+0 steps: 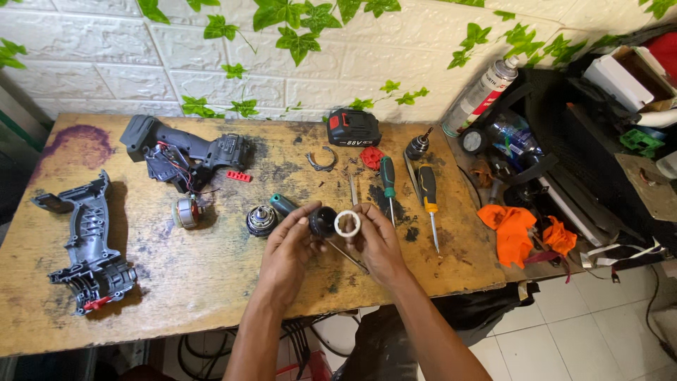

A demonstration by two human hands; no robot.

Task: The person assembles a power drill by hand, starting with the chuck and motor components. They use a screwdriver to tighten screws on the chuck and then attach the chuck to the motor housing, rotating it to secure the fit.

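On the worn wooden workbench [211,296], which is standing against a white brick wall trailing with green ivy leaves [303,28], a taken-apart power drill is lying in pieces. At the far left, the empty grey housing half [88,243] is resting flat, open side up. Behind it, the other drill body half [187,152] is sitting with red and black wires showing. A black battery pack [353,128] is standing near the wall, and a spray can [481,95] is leaning at the bench's right end. Orange rags [518,233] are bunching up at the right edge. A green-handled screwdriver [388,185] and an orange-and-black screwdriver [429,201] are lying side by side, just right of the hands. A motor rotor [186,212] and a round gear assembly [261,220] are resting left of the hands, well apart from each other.

Near the front middle, the left hand [289,247] is gripping a black round drill part [322,221] between thumb and fingers, above the bench. The right hand [377,240] is pinching a white ring [347,224], which is touching the black part's right side. A thin metal rod [347,256] is slanting beneath both hands.
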